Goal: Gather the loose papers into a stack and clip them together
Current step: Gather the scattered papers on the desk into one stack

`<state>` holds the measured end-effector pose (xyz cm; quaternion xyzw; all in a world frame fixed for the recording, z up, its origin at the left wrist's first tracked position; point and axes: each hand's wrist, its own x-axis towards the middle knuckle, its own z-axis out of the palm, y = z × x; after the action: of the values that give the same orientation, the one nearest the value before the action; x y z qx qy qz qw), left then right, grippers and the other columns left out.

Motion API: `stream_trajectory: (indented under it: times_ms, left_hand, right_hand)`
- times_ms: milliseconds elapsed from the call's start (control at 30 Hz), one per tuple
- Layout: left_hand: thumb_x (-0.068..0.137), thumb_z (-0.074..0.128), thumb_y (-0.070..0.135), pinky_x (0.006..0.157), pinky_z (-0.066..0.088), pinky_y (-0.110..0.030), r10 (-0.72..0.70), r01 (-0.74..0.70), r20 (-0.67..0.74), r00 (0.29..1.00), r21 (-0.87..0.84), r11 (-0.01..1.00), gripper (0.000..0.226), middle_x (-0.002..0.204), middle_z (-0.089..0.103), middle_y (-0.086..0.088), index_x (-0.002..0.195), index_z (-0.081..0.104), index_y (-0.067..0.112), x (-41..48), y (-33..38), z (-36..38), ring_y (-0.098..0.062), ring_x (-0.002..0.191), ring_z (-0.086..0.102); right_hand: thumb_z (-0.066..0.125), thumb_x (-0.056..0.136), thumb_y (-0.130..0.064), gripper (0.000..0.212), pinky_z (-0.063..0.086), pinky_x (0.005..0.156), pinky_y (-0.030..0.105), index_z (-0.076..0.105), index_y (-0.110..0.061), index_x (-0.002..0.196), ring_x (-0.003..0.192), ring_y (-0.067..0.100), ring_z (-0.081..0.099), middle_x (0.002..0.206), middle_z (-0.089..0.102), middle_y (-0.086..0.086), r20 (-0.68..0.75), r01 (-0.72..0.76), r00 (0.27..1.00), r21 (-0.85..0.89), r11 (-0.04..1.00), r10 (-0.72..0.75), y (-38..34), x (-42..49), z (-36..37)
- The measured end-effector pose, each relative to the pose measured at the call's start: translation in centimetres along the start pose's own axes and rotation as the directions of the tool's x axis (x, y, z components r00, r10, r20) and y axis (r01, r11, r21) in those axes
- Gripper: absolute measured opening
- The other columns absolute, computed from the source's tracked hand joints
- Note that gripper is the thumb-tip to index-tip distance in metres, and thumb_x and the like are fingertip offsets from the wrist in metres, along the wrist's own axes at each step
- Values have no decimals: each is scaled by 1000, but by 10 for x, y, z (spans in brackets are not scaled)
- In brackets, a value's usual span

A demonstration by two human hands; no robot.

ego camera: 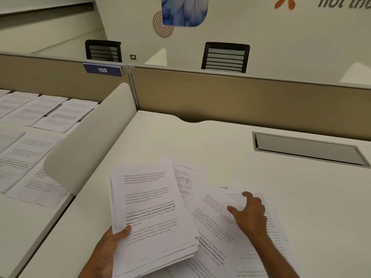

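Gathering step, partway. Left hand [108,243] grips the stack [152,213] at its near-left corner, thumb on top. Right hand [249,213] rests spread on the loose sheets [216,233] just beside it, pinching nothing. Next: pull those onto the stack, square the edges. No clip visible on the desk [220,141].

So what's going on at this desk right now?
A person is gathering printed papers on a white desk. The left hand grips a thick stack, thumb on top. The right hand reaches onto the loose sheets spread beside it; whether it pinches one is unclear. No clip is in view.
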<state>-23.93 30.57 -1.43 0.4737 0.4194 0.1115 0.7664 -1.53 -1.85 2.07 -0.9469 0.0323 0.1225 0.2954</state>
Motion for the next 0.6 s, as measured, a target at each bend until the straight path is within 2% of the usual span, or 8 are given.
stream_trajectory:
  times_ms: [100, 167, 233, 333, 433, 600]
  left_hand:
    - [97, 58, -1, 120, 32, -57, -48, 48, 11, 999, -6, 999, 49, 139, 62, -22, 145, 52, 2, -1, -7, 0, -41, 131, 56]
    - [96, 60, 0, 118, 35, -57, -74, 74, 9, 997, 8, 997, 47, 135, 65, -22, 143, 55, 4, -4, -12, 4, -40, 127, 59]
    - [96, 61, 0, 115, 38, -55, -94, 94, 6, 996, 13, 995, 45, 129, 68, -21, 140, 57, 5, -7, -16, 8, -39, 122, 63]
    - [94, 63, 0, 110, 43, -48, -90, 90, -11, 996, 27, 996, 44, 121, 71, -19, 138, 59, 5, -9, -18, 11, -36, 114, 66]
    - [93, 66, 2, 106, 47, -48, -75, 75, -11, 997, 53, 996, 42, 123, 72, -17, 135, 62, 7, -12, -18, 14, -36, 114, 67]
    - [92, 67, 4, 93, 53, -40, -64, 65, -12, 998, 107, 992, 34, 111, 79, -8, 124, 67, 14, -16, -18, 18, -32, 104, 72]
  right_hand:
    - [80, 73, -62, 104, 36, 112, 55, 28, -24, 155, 143, 36, 38, 154, 39, 13, 194, -39, 976, -279, 959, 96, 12, 6, -13]
    - [79, 70, -67, 111, 35, 112, 54, 24, -24, 155, 144, 35, 36, 155, 36, 13, 271, 15, 958, -376, 927, 94, 17, 5, -13]
    - [80, 67, -67, 112, 36, 112, 53, 25, -24, 154, 142, 34, 37, 154, 36, 12, 286, 62, 955, -439, 896, 74, 20, 4, -10]
    - [81, 66, -65, 110, 39, 112, 52, 28, -23, 152, 141, 33, 36, 152, 36, 12, 269, 77, 961, -480, 874, 62, 20, 2, -10]
    - [81, 66, -66, 110, 39, 112, 52, 28, -20, 151, 142, 34, 34, 154, 32, 14, 269, 93, 962, -490, 867, 49, 21, 2, -11]
    - [81, 68, -63, 105, 40, 112, 48, 31, -18, 149, 139, 31, 40, 149, 42, 10, 270, 120, 963, -488, 864, 20, 20, 3, -13]
